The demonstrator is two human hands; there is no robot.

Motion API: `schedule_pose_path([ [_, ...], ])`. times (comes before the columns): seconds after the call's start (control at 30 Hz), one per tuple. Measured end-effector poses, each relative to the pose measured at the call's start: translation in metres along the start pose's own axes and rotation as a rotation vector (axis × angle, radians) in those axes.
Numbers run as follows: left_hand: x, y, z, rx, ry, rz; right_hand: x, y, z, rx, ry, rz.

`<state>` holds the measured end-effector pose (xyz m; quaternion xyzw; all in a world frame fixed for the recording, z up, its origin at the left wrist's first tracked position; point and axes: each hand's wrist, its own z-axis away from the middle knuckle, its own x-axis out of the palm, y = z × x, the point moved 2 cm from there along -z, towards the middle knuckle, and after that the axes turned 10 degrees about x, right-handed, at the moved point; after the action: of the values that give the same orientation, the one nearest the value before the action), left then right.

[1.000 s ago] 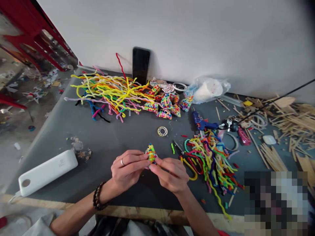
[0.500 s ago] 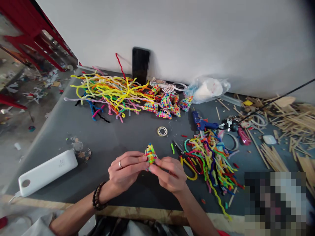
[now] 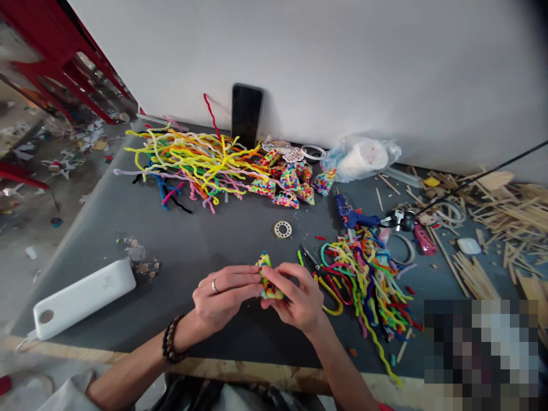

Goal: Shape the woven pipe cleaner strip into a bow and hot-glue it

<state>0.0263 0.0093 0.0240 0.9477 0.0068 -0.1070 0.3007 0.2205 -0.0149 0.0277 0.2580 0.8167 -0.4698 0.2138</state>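
Between my two hands is a small cone-shaped piece of multicoloured pipe cleaner (image 3: 271,292), its tip pointing away from me. My left hand (image 3: 225,294) pinches its left side with the fingers straight and together. From the right, my right hand (image 3: 299,297) grips it, thumb low and index finger laid across its front, hiding part of it. Just right of that hand lie scissors (image 3: 331,291) with red and yellow handles. Beyond the hands, a small round ring with holes (image 3: 282,229) rests on the table (image 3: 205,240).
Several similar cones (image 3: 289,177) sit beside a heap of long pipe cleaners (image 3: 192,160). A phone (image 3: 247,114) leans on the wall. Rightward are a blue glue gun (image 3: 353,216), cut pipe cleaners (image 3: 368,279) and wooden sticks (image 3: 475,274). A white power bank (image 3: 85,299) lies left.
The cone has turned in my hands and shows more of its lower edge. My right index finger has moved up across its front; the left hand has shifted slightly right.
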Motion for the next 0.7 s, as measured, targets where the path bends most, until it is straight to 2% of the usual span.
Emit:
schedule_pose_path([
  [0.13,-0.001,0.000,-0.006,-0.098,0.037,0.024,-0.002,-0.001,-0.005,0.012,0.022,-0.117],
  [0.3,-0.001,-0.004,-0.005,-0.258,0.016,0.067,0.001,-0.006,-0.008,0.139,0.039,-0.238],
  [0.4,-0.001,-0.003,-0.005,-0.276,0.005,0.032,0.005,-0.007,-0.006,0.140,0.033,-0.226],
  [0.53,-0.002,-0.001,-0.007,-0.319,0.006,0.032,0.003,-0.007,-0.006,0.117,0.106,-0.250],
  [0.7,-0.002,0.000,-0.007,-0.278,-0.019,0.045,0.001,-0.010,-0.008,0.051,0.167,-0.161],
])
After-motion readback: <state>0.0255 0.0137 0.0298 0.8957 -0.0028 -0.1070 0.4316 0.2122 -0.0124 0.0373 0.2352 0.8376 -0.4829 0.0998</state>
